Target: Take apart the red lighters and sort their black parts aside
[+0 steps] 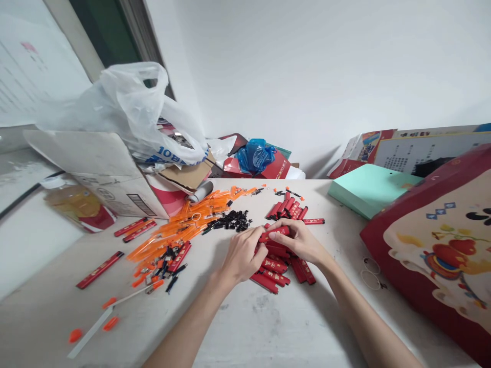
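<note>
A flat red case with gold print is held between my two hands, above a pile of similar red cases. My right hand is closed on it, with the thumb along its front. The fingers of my left hand are bent in at the case's left end. What the left fingertips pinch is partly hidden. Just beyond my hands lies another heap of red cases. Small black parts are heaped beyond my left hand, beside long translucent orange pieces.
Black, metal and orange bits lie at the left, near a single red case and a white strip. A cardboard box, a plastic bag and a bottle stand behind. A mint box and red printed bag stand right.
</note>
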The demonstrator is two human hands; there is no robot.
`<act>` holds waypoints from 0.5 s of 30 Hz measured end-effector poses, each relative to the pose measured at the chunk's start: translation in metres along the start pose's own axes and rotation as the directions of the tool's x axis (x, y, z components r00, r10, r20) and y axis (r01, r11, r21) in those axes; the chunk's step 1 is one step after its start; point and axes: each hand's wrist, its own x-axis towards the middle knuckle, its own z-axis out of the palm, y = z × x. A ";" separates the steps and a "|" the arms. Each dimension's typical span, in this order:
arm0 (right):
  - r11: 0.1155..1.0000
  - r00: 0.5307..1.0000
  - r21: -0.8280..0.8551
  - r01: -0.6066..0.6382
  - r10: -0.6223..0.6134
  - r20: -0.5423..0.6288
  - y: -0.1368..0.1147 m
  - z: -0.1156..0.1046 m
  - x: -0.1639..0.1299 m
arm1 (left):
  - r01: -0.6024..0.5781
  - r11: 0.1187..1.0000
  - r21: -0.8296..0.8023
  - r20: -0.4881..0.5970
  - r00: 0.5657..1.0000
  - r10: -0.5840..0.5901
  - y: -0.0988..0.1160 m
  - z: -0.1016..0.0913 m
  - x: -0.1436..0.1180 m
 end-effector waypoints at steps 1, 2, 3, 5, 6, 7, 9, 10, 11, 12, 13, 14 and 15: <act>1.000 1.000 0.007 -0.001 0.001 -0.008 0.000 0.001 0.000 | -0.001 1.000 0.003 -0.003 1.000 0.001 0.000 0.000 0.000; 1.000 1.000 0.015 -0.003 0.003 -0.017 0.001 0.001 0.000 | 0.001 1.000 0.006 -0.006 1.000 -0.001 0.000 0.001 -0.001; 1.000 1.000 0.023 -0.005 0.006 -0.026 0.001 0.002 0.000 | 0.003 1.000 0.011 -0.007 1.000 -0.003 0.000 0.002 -0.001; 0.999 0.999 0.040 -0.007 0.008 -0.044 0.000 0.004 0.000 | 0.010 1.000 0.023 -0.004 1.000 -0.010 0.000 0.003 -0.001; 0.999 0.999 0.054 -0.007 0.009 -0.049 -0.001 0.005 0.000 | 0.014 0.999 0.030 0.001 1.000 -0.015 0.001 0.003 -0.001; 0.998 0.999 0.069 -0.006 0.010 -0.052 -0.002 0.006 0.000 | 0.019 0.999 0.034 0.008 1.000 -0.020 0.001 0.004 -0.001; 0.996 0.998 0.087 0.001 0.004 -0.059 -0.005 0.008 -0.001 | 0.031 0.999 0.032 0.023 0.999 -0.032 0.001 0.004 -0.001; 0.996 0.998 0.085 0.009 -0.003 -0.068 -0.007 0.010 -0.001 | 0.038 0.999 0.023 0.028 0.999 -0.039 0.001 0.004 -0.001; 0.997 0.997 0.073 0.016 -0.010 -0.081 -0.008 0.012 -0.001 | 0.046 0.999 0.012 0.029 0.998 -0.047 0.001 0.005 -0.001; 0.998 0.995 0.059 0.022 -0.016 -0.100 -0.009 0.013 -0.001 | 0.055 0.998 0.001 0.025 0.998 -0.055 0.001 0.005 -0.001; 0.998 0.992 0.049 0.026 -0.020 -0.121 -0.010 0.015 -0.001 | 0.063 0.998 -0.011 0.017 0.998 -0.063 0.001 0.007 -0.002; 0.999 0.990 0.045 0.026 -0.020 -0.140 -0.009 0.017 -0.001 | 0.069 0.997 -0.022 0.008 0.998 -0.069 0.000 0.008 -0.002; 0.999 0.988 0.048 0.024 -0.016 -0.156 -0.008 0.019 -0.001 | 0.074 0.997 -0.032 -0.003 0.997 -0.074 -0.001 0.009 -0.002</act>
